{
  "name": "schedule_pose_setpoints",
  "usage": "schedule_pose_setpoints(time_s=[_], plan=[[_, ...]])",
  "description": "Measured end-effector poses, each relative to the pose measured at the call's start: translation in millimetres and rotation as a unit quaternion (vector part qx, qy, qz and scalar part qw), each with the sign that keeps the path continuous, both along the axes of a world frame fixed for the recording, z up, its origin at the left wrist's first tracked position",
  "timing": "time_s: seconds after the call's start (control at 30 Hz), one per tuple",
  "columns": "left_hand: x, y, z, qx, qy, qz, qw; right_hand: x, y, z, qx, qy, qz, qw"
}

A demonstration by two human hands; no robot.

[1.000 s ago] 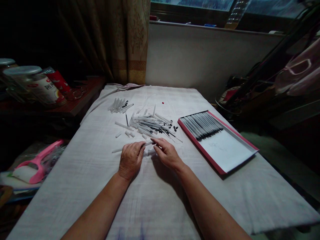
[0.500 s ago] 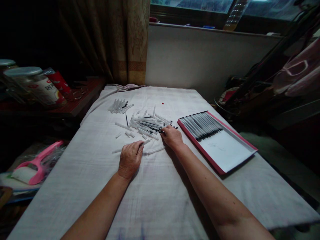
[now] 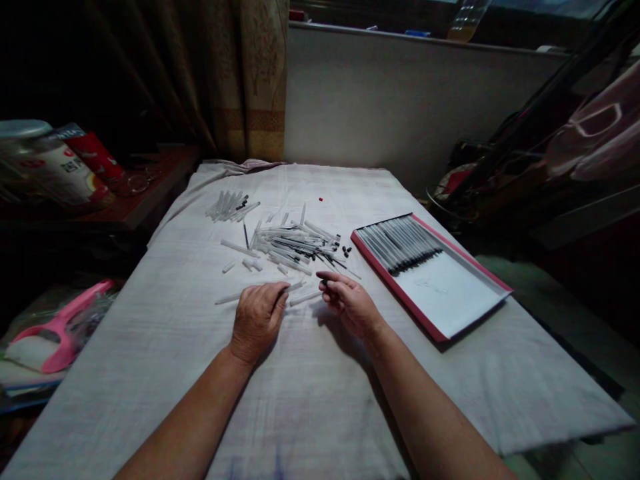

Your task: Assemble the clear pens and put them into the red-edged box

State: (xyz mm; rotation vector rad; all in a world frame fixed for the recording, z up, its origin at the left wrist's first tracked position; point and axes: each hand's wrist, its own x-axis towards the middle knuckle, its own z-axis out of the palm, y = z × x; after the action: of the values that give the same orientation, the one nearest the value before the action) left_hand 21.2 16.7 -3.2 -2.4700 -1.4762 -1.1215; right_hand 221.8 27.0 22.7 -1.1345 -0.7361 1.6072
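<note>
My left hand (image 3: 256, 319) is closed around a translucent pen barrel (image 3: 296, 286), whose end sticks out past the thumb. Across from it, my right hand (image 3: 354, 305) is raised slightly off the cloth and pinches a small black pen part (image 3: 323, 283) between thumb and fingers. Just beyond both hands lies a loose pile of pen barrels and dark refills (image 3: 295, 241). A few small black pieces (image 3: 347, 251) lie right of the pile. Short clear caps (image 3: 253, 265) lie at its near left. Another barrel (image 3: 305, 299) rests on the cloth between my hands.
A shallow red-edged box (image 3: 460, 310) stands at the right with a row of pens (image 3: 400, 245) inside. More barrels (image 3: 226, 206) lie at the far left of the white cloth (image 3: 320, 400). Jars (image 3: 60, 167) stand on a side table; pink scissors (image 3: 65, 327) lie below.
My right hand has drawn back from the pile towards me with a small black part in its fingers. My left hand keeps its barrel. The view has tilted down slightly.
</note>
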Motion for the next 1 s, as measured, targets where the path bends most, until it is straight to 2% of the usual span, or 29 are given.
schedule_pose_setpoints(time_s=[0.27, 0.47, 0.73, 0.9, 1.0], plan=[[0, -1, 0.7, 0.019, 0.001, -0.006, 1.0, 4, 2, -3.9, -0.009, 0.055, 0.026, 0.998], [3, -2, 3.4, 0.015, 0.006, -0.026, 1.0, 0, 2, -9.5, 0.023, 0.029, 0.003, 0.999], [4, -2, 3.0, 0.0, 0.019, -0.034, 0.999, -6, 0, -13.3, 0.04, -0.028, 0.023, 0.999], [5, -3, 3.1, -0.005, 0.024, -0.038, 0.999, -9, -2, -13.9, 0.093, -0.055, 0.039, 0.993], [6, -4, 3.2, -0.009, 0.027, -0.042, 0.999, -9, -3, -16.2, 0.151, -0.123, 0.04, 0.98]])
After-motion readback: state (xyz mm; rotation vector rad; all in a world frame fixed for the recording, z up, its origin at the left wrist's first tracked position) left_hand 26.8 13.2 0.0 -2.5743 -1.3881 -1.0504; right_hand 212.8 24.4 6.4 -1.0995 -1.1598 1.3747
